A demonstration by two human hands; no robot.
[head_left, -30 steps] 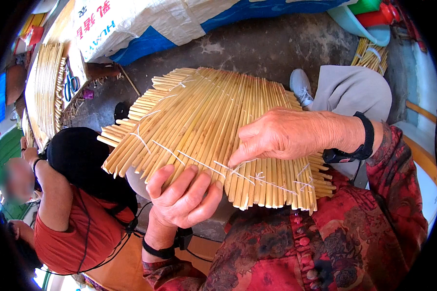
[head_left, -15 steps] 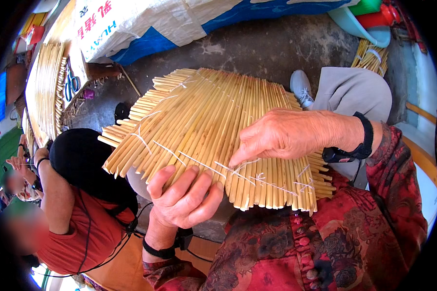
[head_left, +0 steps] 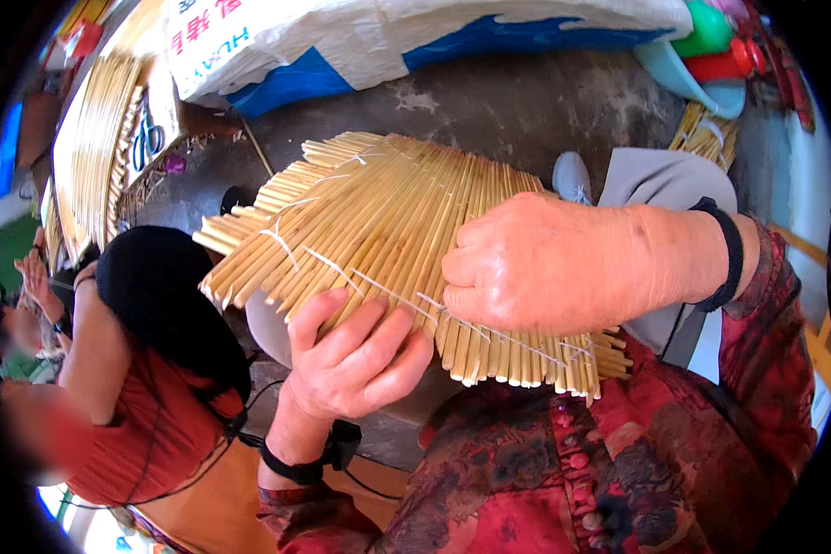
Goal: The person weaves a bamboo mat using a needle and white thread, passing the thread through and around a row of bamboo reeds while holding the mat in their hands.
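The mat (head_left: 379,222) lies over grey trousers (head_left: 669,175), near edge pinched by the left hand (head_left: 360,355). The right hand (head_left: 545,263), previously pressing a fingertip beside the thread (head_left: 390,293), now forms a fist; any thread grip cannot be told.

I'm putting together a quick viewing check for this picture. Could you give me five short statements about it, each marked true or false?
1. The left-hand grip is on the near edge of the stalk mat. True.
2. The right-hand grip is spread flat, fingers wide apart. False: its fingers are curled in; whether they hold anything is hidden.
3. The thread across the stalk mat is bright red. False: it is white.
4. Scissors lie beside the laid-out stalks at the upper left. True.
5. The basin at the upper right is black. False: it is light blue.
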